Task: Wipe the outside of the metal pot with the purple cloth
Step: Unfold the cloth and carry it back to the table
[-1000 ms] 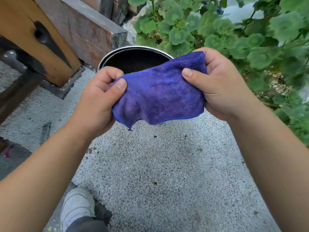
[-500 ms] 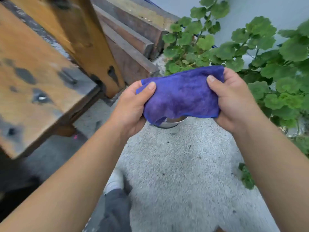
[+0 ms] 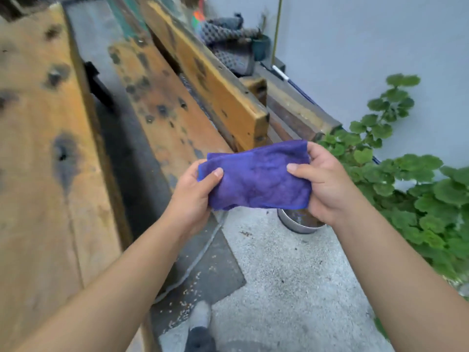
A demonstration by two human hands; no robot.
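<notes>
I hold the folded purple cloth stretched between both hands at chest height. My left hand pinches its left end with the thumb on top. My right hand grips its right end. The metal pot stands on the pebbled ground below and beyond the cloth. Only its lower front wall and part of its dark inside show; the cloth and my right hand cover the rest. Neither hand touches the pot.
A worn wooden bench and a wooden table top fill the left side. Leafy green plants grow along the pale wall at right. A dark mat lies on the ground, and my shoe is below it.
The view has risen and pulled back, so the pot looks smaller and farther below. Both hands keep hold of the cloth, now stretched a little wider.
</notes>
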